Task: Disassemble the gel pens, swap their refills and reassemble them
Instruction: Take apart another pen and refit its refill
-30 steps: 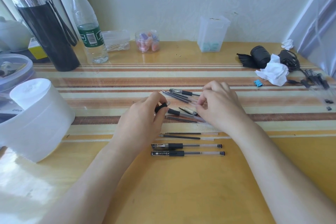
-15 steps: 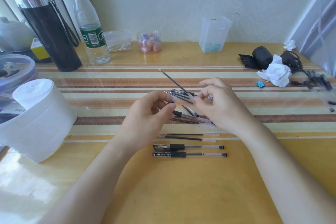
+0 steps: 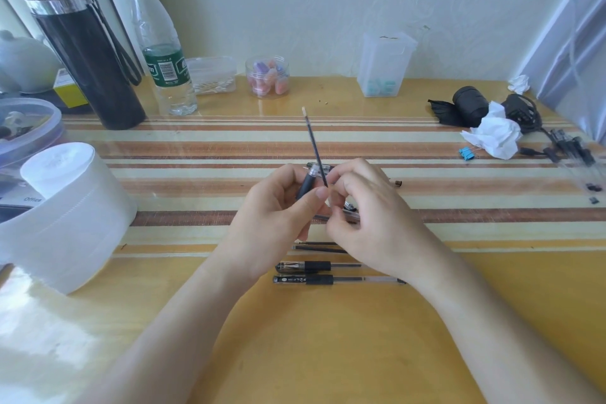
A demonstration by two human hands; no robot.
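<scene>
A clear round jar (image 3: pixel 267 60) holds pink and purple pieces (image 3: pixel 266 79); a tall translucent box (image 3: pixel 387 52) holds pale blue bits (image 3: pixel 380 87). The left hand (image 3: pixel 278 216) curls round a black pen grip section (image 3: pixel 306 182); the right hand (image 3: pixel 367 216) pinches a thin black refill (image 3: pixel 313 141) raised beside it.

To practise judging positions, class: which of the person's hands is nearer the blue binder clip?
Right. The right hand is left of the blue binder clip and closer to the person; the left hand is beyond it, farther left.

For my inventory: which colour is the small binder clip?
The small binder clip is blue; head view.
</scene>
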